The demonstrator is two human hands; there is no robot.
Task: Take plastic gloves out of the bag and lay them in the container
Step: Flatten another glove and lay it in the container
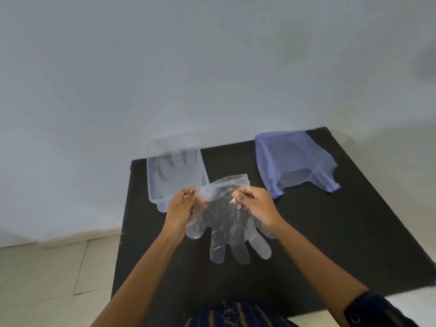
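Observation:
A clear plastic glove (226, 228) hangs over the black table (330, 232), cuff up and fingers pointing toward me. My left hand (180, 208) pinches the cuff's left edge, and my right hand (257, 205) pinches its right edge. Behind my left hand stands the clear container (153, 180), with at least one glove (172, 167) lying flat inside. The pale purple bag (297, 161) lies at the back right of the table, apart from both hands.
The table stands against a pale wall. Beige floor tiles (47, 279) show to its left. My striped clothing (236, 315) is at the bottom edge, near the table's front.

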